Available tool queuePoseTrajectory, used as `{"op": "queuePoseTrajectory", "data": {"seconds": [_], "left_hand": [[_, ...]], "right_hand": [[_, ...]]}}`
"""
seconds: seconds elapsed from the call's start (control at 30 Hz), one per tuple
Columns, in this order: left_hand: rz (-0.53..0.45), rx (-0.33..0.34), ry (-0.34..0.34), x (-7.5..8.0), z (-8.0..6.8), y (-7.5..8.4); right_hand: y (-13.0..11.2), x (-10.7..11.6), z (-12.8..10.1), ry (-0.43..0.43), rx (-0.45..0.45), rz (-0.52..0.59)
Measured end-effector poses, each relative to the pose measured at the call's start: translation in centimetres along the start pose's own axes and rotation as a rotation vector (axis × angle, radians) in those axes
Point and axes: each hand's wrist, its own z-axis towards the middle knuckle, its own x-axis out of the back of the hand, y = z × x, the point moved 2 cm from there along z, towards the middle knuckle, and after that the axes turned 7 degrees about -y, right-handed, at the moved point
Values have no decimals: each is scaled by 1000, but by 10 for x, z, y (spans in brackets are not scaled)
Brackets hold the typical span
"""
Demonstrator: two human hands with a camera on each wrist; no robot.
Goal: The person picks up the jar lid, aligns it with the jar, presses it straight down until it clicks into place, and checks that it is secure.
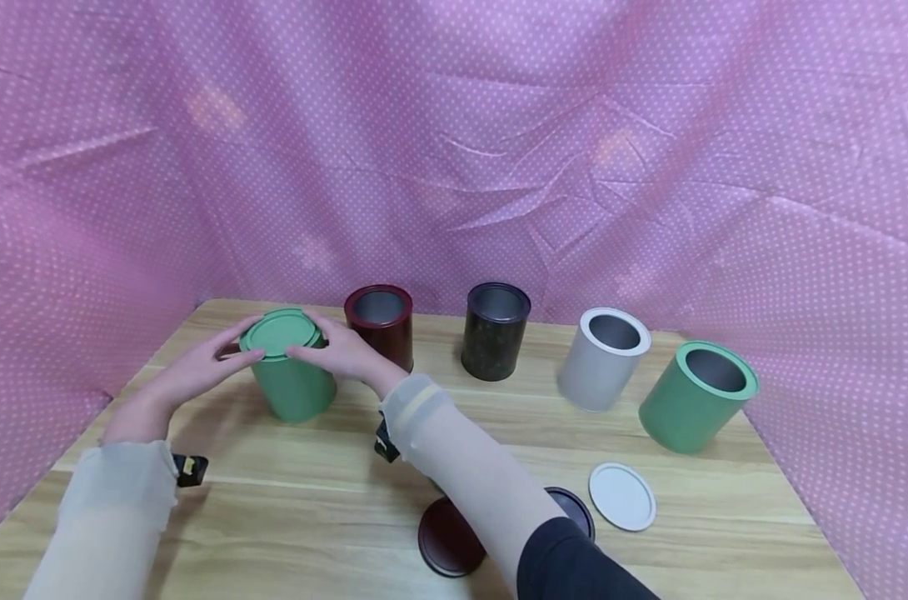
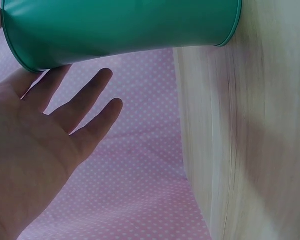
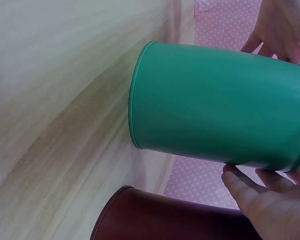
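Straight, relaxed fingers [image 1: 240, 354] of the left hand [image 1: 192, 375] and right hand [image 1: 345, 352] touch opposite edges of the green lid [image 1: 280, 332] atop the green tin [image 1: 295, 385], which stands upright on the worktop [image 1: 311, 500] beside the dark red tin [image 1: 380, 323].

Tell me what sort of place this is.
Probably a staged recording booth, not a home: pink dotted cloth walls in a wooden table bearing only a row of tins and loose lids.

Sheer beige sleeves [image 1: 454, 450] on both arms — perhaps mesh — a black cuff [image 1: 574, 558] over the right.
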Motion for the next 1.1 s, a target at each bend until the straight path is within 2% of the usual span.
{"op": "queuePoseTrajectory", "data": {"seconds": [0.2, 0.5, 0.83, 1.1], "left_hand": [[2, -10, 10, -1, -2, 0], [-18, -7, -5, -2, 3, 1], [-23, -32, -1, -3, 3, 5], [-45, -9, -12, -4, 2, 6]], "right_hand": [[0, 0, -1, -4, -26, 23], [-2, 2, -1, -19, 26, -2], [-5, 2, 0, -34, 14, 19], [-3, 1, 1, -31, 50, 39]]}}
